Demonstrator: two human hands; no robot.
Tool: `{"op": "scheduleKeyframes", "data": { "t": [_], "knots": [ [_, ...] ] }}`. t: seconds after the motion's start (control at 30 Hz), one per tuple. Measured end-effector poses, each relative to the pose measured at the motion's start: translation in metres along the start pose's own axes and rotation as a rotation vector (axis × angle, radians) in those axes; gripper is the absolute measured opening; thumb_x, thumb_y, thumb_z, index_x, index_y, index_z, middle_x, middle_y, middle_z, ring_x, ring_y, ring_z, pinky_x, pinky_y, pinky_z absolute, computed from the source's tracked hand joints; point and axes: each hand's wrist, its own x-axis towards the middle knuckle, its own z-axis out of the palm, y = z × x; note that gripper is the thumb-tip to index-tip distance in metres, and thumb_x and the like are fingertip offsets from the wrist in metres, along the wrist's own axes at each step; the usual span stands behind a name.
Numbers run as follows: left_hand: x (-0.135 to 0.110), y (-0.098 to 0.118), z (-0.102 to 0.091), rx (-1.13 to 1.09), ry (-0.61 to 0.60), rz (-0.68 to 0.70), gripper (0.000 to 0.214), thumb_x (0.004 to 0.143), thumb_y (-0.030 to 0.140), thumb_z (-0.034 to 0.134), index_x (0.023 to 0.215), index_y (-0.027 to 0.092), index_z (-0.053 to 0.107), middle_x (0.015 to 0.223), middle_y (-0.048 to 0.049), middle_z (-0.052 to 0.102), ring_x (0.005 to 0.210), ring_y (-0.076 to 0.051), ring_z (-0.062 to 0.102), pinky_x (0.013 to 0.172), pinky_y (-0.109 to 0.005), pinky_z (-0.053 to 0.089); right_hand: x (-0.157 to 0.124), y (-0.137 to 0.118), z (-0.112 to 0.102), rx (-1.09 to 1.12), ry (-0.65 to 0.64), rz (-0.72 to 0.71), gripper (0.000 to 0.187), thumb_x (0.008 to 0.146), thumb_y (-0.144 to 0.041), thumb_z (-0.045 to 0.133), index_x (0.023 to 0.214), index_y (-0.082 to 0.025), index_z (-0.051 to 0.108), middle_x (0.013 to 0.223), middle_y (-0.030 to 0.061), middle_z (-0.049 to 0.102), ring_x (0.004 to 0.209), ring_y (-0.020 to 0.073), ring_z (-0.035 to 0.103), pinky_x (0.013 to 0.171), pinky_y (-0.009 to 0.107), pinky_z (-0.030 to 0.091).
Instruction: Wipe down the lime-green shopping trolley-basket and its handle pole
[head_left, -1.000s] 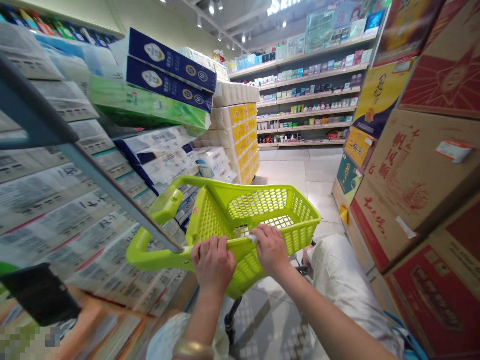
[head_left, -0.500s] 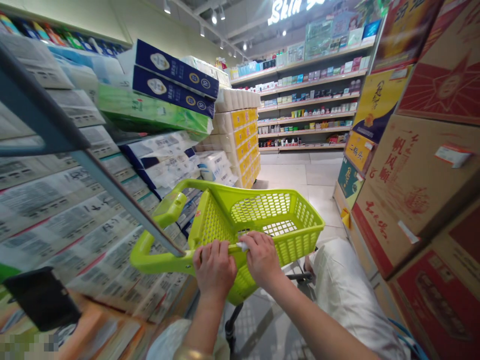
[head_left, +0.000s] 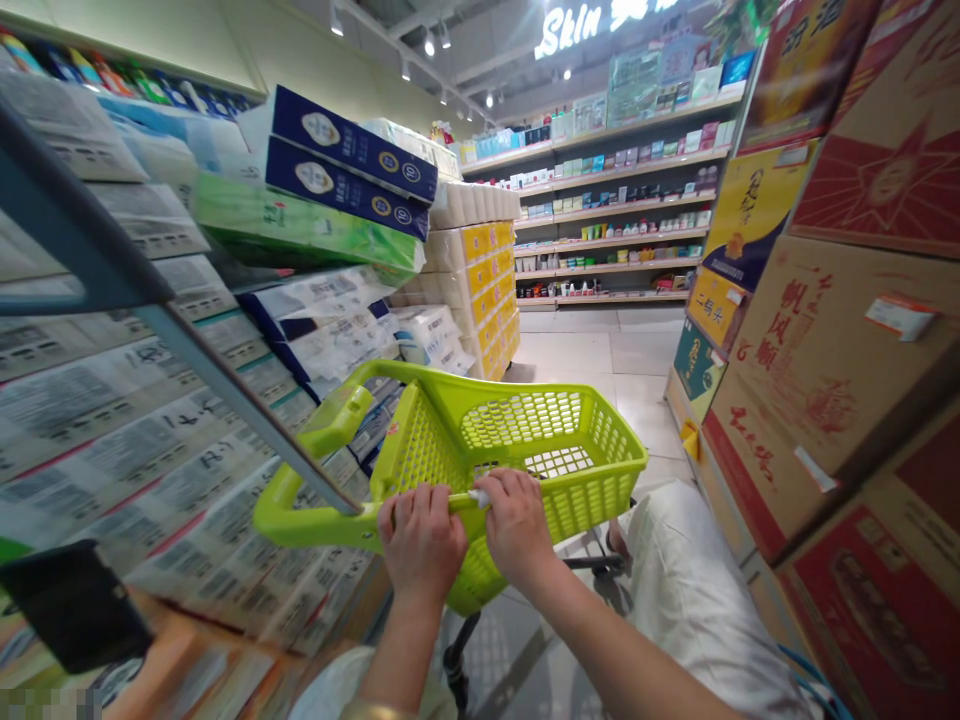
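A lime-green shopping cart (head_left: 600,490) stands in front of me, its basket holding nothing that I can see. My left hand (head_left: 424,540) wraps its fingers over the near rim of the cart, just right of where a grey bar (head_left: 247,400) meets that rim. Right beside it, my right hand (head_left: 519,525) is closed over the same rim. A small crumpled white wad (head_left: 478,497), perhaps tissue, sticks out by its thumb and fingers. The undersides of both hands are hidden.
Stacked tissue packs (head_left: 187,400) rise close on the left, with blue boxes (head_left: 337,160) on top. Cardboard cartons (head_left: 855,330) line the right side. Shelves of small goods (head_left: 615,200) stand beyond the tiled floor (head_left: 592,350). A black flat device (head_left: 75,605) is at lower left.
Both hands and the cart's near rim sit slightly further left in the view. The right hand stays closed by the white wad, and the left keeps its hold on the rim.
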Motion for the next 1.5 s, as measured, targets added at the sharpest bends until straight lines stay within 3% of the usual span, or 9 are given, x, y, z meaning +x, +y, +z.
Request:
{"op": "scheduleKeyframes", "data": {
  "t": [0.27,0.4,0.57,0.7,0.83,0.97,1.13,1.4,1.5],
  "knots": [
    [0.001,-0.003,0.002,-0.007,0.012,-0.032,0.015,0.075,0.014,0.053,0.084,0.021,0.064,0.081,-0.0075,0.064,0.092,-0.029,0.055,0.094,-0.046,0.032,-0.011,0.071,-0.033,-0.162,0.087,0.090,0.031,0.082,-0.005,0.050,0.100,-0.023,0.067,0.105,0.0063,0.063,0.103,0.0225,0.052,0.098,0.037,0.034],
    [0.003,0.001,0.002,-0.015,-0.006,-0.058,0.015,0.075,0.014,0.052,0.082,0.021,0.063,0.081,-0.0080,0.063,0.092,-0.029,0.053,0.094,-0.046,0.032,-0.007,0.044,-0.020,-0.115,0.106,0.148,0.031,0.079,-0.003,0.050,0.095,-0.022,0.067,0.102,0.0070,0.063,0.101,0.0235,0.050,0.096,0.039,0.034],
    [0.002,0.000,0.002,0.028,0.003,-0.012,0.014,0.076,0.015,0.051,0.083,0.020,0.063,0.080,-0.0076,0.063,0.091,-0.028,0.053,0.094,-0.044,0.032,-0.002,-0.002,0.004,0.017,0.023,0.009,0.041,0.076,-0.002,0.049,0.107,-0.024,0.065,0.111,0.0057,0.061,0.107,0.0218,0.049,0.098,0.036,0.035],
    [0.003,-0.006,0.002,0.029,0.017,-0.007,0.013,0.075,0.015,0.053,0.082,0.021,0.063,0.079,-0.0069,0.063,0.091,-0.028,0.054,0.093,-0.044,0.033,-0.006,0.028,-0.009,-0.048,0.016,-0.019,0.039,0.079,-0.003,0.049,0.107,-0.024,0.065,0.110,0.0051,0.062,0.105,0.0209,0.051,0.097,0.035,0.035],
    [0.004,-0.007,0.003,0.026,0.025,-0.036,0.012,0.074,0.015,0.054,0.080,0.022,0.061,0.078,-0.0063,0.063,0.090,-0.028,0.055,0.094,-0.044,0.033,-0.012,0.067,-0.027,-0.173,0.096,0.094,0.034,0.080,-0.003,0.049,0.102,-0.023,0.066,0.106,0.0063,0.063,0.104,0.0228,0.051,0.099,0.038,0.033],
    [0.005,-0.005,0.006,0.019,0.020,-0.049,0.013,0.073,0.014,0.053,0.080,0.022,0.061,0.079,-0.0067,0.063,0.091,-0.028,0.055,0.094,-0.045,0.033,-0.008,0.046,-0.016,-0.154,0.120,0.148,0.032,0.078,-0.002,0.050,0.097,-0.022,0.067,0.105,0.0075,0.063,0.103,0.0247,0.050,0.097,0.041,0.033],
    [0.004,-0.007,0.009,0.021,0.011,-0.024,0.015,0.075,0.015,0.053,0.083,0.023,0.063,0.080,-0.0069,0.063,0.093,-0.028,0.054,0.094,-0.045,0.032,0.000,-0.001,0.009,-0.027,0.032,0.011,0.040,0.076,-0.002,0.051,0.107,-0.024,0.064,0.110,0.0062,0.061,0.105,0.0230,0.049,0.097,0.038,0.035],
    [0.006,-0.013,0.011,0.003,0.025,-0.031,0.013,0.073,0.014,0.054,0.080,0.022,0.062,0.079,-0.0072,0.062,0.092,-0.029,0.054,0.096,-0.045,0.033,-0.009,0.059,-0.021,-0.149,0.072,0.075,0.034,0.080,-0.003,0.050,0.101,-0.024,0.066,0.106,0.0060,0.063,0.104,0.0227,0.051,0.097,0.037,0.034],
    [0.008,-0.010,0.012,-0.008,0.019,-0.042,0.014,0.072,0.014,0.054,0.079,0.022,0.063,0.079,-0.0079,0.062,0.092,-0.030,0.054,0.095,-0.046,0.033,-0.007,0.054,-0.018,-0.158,0.099,0.132,0.032,0.079,-0.003,0.050,0.098,-0.023,0.067,0.105,0.0070,0.063,0.103,0.0240,0.051,0.096,0.039,0.034]
  ]
}}
